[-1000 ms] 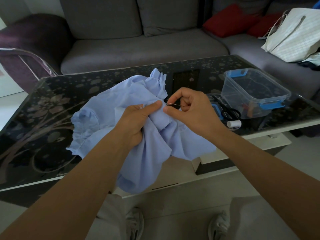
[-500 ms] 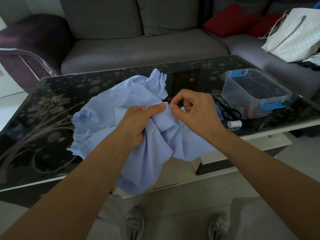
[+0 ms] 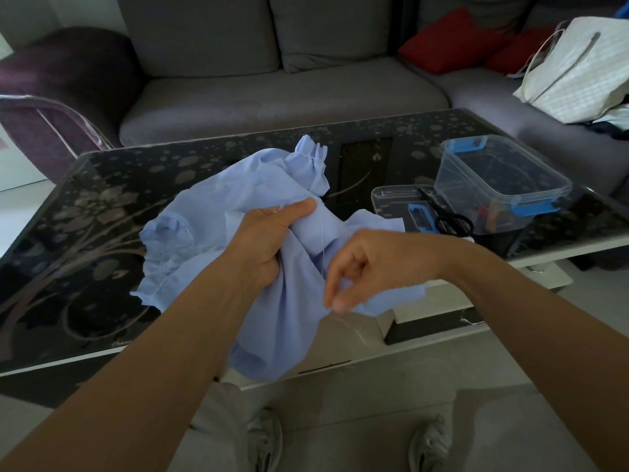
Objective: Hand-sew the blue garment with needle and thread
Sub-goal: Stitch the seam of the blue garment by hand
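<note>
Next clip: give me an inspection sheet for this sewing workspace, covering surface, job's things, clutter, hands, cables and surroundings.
Surface: dark glass table with a floral pattern.
Job's things: blue garment bunched at the table's near edge, partly hanging off; white thread runs from the fabric down to the right hand.
Clutter: open clear box with blue clips; its lid beside it, black scissors lying on the lid.
Hands: left hand grips the garment, thumb on top; right hand pinches the thread between thumb and forefinger.
Cables: nothing seen.
Surroundings: grey sofa behind the table, with red cushions and a white bag on it.
</note>
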